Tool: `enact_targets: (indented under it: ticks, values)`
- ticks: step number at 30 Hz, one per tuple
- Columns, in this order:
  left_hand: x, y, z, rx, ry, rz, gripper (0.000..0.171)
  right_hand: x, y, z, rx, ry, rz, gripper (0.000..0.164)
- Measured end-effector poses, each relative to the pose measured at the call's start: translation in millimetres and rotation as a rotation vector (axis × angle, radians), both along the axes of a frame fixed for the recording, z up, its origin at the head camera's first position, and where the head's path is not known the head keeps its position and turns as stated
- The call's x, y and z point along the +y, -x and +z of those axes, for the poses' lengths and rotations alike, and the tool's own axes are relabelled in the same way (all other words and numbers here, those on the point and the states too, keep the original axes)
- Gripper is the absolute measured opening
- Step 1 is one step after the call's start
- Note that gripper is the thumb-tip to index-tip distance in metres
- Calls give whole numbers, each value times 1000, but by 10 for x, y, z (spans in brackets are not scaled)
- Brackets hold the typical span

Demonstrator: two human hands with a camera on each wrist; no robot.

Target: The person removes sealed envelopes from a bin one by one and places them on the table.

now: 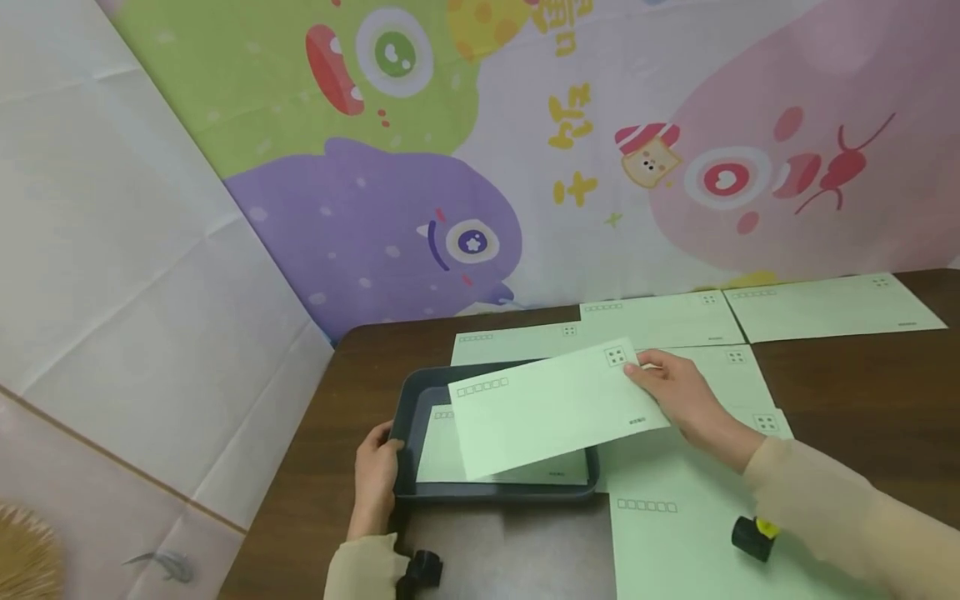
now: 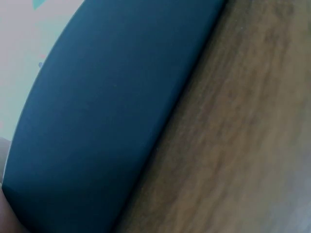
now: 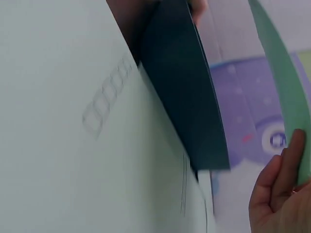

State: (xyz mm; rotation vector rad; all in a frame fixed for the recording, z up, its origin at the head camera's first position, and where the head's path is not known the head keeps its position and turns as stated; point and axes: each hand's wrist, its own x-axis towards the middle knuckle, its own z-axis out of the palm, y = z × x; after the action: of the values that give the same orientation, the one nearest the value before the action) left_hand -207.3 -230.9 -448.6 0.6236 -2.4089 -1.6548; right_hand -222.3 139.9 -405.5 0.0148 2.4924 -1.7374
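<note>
My right hand (image 1: 690,400) pinches a pale green envelope (image 1: 547,408) by its right edge, between thumb and fingers. The envelope is tilted above a dark blue-grey tray (image 1: 495,498) and covers part of it. Inside the tray lies another green envelope (image 1: 441,454), partly hidden by the held one. My left hand (image 1: 375,473) grips the tray's left rim. The tray's outer wall (image 2: 107,107) fills much of the left wrist view. In the right wrist view, the held envelope (image 3: 282,73) stands apart from the tray (image 3: 184,82).
Several more green envelopes lie on the brown table (image 1: 855,392): one at the far right (image 1: 832,308), one at the back middle (image 1: 660,321), one at the near right (image 1: 697,542), some overlapping. A cartoon-print cloth (image 1: 585,242) hangs behind the table. A white panel (image 1: 150,208) stands to the left.
</note>
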Motion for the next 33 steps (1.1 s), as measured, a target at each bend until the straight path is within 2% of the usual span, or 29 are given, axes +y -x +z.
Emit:
enact_targets:
  ticks: [5,10,14,18,24,29,33]
  values:
    - [-3,10,6,0,-2,-2,38,311,86,-73,-2,-67,-64,51]
    - [2,15,19,1,-5,-5,38,631,84,-125,-2,-124,-105,63]
    - [5,25,29,2,-10,-1,39,871,69,-161,-25,-92,-158,69]
    - [8,30,37,2,-9,3,39,1110,74,-181,-35,-6,-218,73]
    - [-5,28,52,7,-11,-3,39,1479,76,-229,-44,112,-285,68]
    - [-19,30,84,10,-14,-7,39,1724,89,-304,-22,84,-346,73]
    - [-22,30,93,3,-15,-5,39,1870,127,-359,-14,-2,-425,73]
